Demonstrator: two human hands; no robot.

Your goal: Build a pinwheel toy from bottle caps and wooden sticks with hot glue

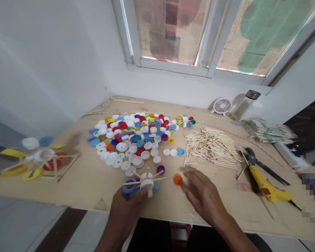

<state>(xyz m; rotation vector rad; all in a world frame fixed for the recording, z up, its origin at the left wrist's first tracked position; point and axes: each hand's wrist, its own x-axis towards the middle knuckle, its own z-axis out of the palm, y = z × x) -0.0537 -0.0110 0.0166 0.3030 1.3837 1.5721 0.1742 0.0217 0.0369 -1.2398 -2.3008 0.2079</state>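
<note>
My left hand (127,208) grips a white bottle cap (147,184) with several wooden sticks radiating from its side. A blue cap (129,185) sits by the sticks on its left, and more blue shows beside my fingers. To the right, my right hand (203,194) hovers low over the table, its fingers apart and nothing between them. Just left of its fingertips is an orange cap (177,180); whether they touch it I cannot tell. A purple cap (160,170) lies behind the held piece.
A wide heap of coloured bottle caps (136,141) covers the table's middle. Right of it lie a stick pile (212,147), a yellow glue gun (267,187) and pliers (253,159). A cap-and-stick piece (43,159) stands left. Behind are a small fan (222,105) and a bottle (245,105).
</note>
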